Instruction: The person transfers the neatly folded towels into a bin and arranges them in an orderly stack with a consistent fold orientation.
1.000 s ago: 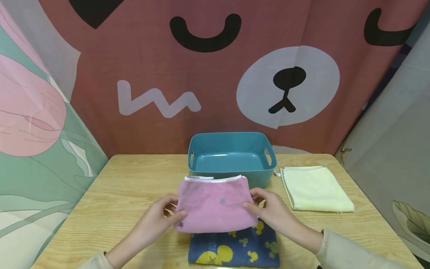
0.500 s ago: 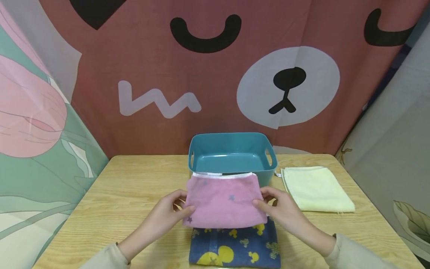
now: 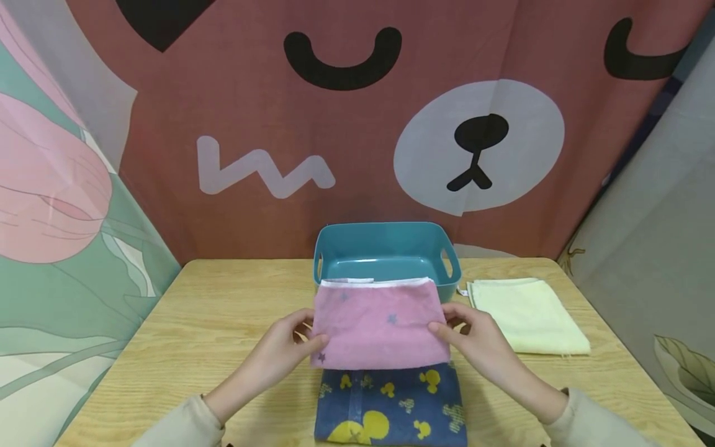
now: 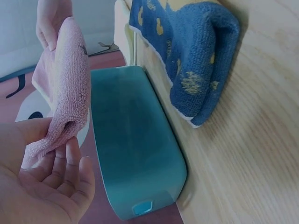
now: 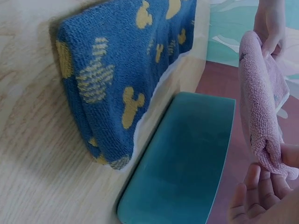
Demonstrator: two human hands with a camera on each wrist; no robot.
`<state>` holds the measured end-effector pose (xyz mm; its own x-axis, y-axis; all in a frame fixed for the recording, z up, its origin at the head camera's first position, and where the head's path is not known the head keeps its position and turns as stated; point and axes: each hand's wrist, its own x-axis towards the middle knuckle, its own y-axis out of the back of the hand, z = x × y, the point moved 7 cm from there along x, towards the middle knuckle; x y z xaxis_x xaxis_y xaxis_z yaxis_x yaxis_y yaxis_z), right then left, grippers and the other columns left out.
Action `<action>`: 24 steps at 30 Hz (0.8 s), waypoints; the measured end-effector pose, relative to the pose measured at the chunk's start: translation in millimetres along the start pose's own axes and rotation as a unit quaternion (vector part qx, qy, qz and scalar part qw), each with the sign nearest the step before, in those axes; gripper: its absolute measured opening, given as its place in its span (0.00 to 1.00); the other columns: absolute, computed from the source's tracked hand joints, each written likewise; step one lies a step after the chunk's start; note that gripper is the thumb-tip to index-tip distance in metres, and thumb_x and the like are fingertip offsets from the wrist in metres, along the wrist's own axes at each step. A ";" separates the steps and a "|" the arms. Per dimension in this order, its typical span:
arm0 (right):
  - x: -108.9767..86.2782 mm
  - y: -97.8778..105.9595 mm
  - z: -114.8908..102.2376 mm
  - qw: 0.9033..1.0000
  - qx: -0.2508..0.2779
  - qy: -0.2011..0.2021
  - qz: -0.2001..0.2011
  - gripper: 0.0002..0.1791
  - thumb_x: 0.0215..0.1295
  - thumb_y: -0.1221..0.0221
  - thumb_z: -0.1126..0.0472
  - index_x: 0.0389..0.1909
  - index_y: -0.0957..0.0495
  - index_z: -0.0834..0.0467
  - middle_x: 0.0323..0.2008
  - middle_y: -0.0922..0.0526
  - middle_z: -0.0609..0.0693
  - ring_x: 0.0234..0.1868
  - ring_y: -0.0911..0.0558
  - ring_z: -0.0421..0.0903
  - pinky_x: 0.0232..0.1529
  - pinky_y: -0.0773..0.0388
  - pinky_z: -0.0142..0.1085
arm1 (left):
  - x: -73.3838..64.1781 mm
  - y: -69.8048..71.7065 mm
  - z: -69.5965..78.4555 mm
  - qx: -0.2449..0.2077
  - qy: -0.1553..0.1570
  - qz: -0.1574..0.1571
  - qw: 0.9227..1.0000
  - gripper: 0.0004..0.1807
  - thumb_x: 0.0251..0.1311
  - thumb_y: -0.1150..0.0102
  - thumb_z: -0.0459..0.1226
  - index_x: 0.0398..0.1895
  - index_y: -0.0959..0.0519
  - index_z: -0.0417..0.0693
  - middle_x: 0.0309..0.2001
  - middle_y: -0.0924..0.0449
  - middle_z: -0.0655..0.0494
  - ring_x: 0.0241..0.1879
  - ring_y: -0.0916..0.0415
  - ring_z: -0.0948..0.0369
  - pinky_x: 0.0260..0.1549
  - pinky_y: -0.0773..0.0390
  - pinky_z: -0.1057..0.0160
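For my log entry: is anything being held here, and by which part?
The folded pink towel, by its two opposite ends: the left hand pinches its left end, the right hand its right.

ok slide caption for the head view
Left hand and right hand hold a folded pink towel raised in front of a teal basket.

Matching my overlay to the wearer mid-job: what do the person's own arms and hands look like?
The left hand and right hand are bare, with no gloves or rings showing. The left sleeve and right sleeve are plain pale beige, ending short of the hands. No cables or markings show on them.
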<state>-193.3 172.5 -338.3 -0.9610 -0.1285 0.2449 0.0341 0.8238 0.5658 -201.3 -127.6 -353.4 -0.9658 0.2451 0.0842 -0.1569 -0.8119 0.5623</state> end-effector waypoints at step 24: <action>20.0 16.1 -4.8 0.999 -0.007 0.023 0.021 0.12 0.66 0.35 0.59 0.46 0.17 0.60 0.34 0.16 0.47 0.34 0.22 0.41 0.36 0.25 0.33 | 22.2 5.0 9.5 -0.033 -0.038 0.012 0.999 0.12 0.66 0.37 0.36 0.50 0.20 0.44 0.35 0.21 0.57 0.38 0.26 0.61 0.44 0.25 0.57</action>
<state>-210.7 180.5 -320.5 -0.9448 -0.1197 0.3050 0.0782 0.8216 0.5646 -221.6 -121.2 -340.9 -0.9513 0.2630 0.1610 -0.1497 -0.8504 0.5044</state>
